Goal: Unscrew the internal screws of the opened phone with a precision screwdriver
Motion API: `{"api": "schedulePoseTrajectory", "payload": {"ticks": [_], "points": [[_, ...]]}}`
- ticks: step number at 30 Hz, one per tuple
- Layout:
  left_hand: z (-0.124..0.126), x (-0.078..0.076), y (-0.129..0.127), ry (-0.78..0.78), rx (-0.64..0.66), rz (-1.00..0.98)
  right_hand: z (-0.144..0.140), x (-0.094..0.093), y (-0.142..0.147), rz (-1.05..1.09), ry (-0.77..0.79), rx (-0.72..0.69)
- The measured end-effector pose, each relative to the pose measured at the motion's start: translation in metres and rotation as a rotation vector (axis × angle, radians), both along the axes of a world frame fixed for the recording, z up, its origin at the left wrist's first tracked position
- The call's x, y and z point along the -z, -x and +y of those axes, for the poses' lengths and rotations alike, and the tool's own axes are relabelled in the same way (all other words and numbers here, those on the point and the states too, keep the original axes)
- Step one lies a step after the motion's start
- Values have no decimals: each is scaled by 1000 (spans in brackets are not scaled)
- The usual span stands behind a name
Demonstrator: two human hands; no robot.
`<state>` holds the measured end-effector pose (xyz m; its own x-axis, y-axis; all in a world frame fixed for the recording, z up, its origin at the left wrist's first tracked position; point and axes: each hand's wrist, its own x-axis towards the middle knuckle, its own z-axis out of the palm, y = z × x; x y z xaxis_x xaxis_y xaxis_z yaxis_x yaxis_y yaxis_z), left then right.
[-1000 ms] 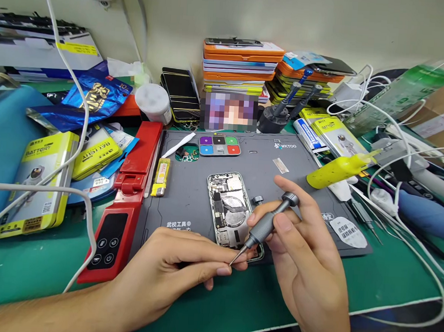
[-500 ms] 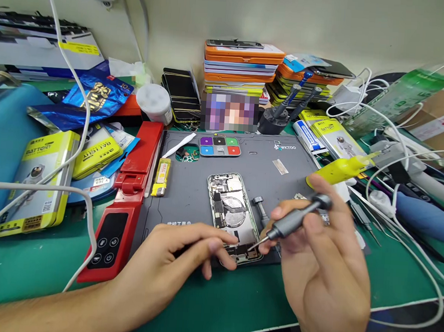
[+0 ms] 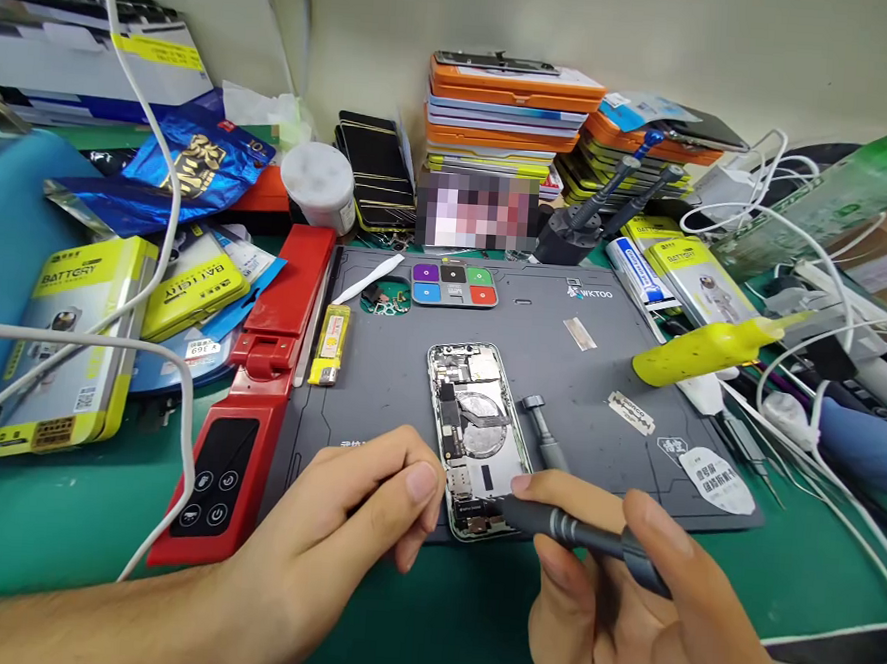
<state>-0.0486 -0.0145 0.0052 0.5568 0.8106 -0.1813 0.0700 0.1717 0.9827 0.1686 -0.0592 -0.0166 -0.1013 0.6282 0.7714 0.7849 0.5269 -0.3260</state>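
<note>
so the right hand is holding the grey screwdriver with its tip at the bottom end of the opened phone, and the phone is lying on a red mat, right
Not quite: the mat under the opened phone is dark grey, not red, as the head view shows. The red thing is the long device left of the mat. The rest holds: the right hand holds the grey screwdriver, its tip at the phone's bottom end.

— Is the light good?
— Yes, bright and even from above, with soft shadows only.
— And the sharpness?
— The centre is sharp. The edges bend outward and blur slightly.
</note>
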Motion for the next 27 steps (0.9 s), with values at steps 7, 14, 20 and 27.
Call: {"api": "schedulePoseTrajectory", "payload": {"ticks": [7, 14, 20, 27], "points": [[3, -4, -2, -53, 61, 52, -6, 5, 0, 77, 69, -22], [4, -3, -4, -90, 69, 65, -8, 6, 0, 163, 146, -79], [2, -1, -2, -111, 74, 67, -7, 5, 2, 198, 165, -84], [5, -3, -3, -180, 79, 115, -3, 2, -3, 136, 125, -161]]}}
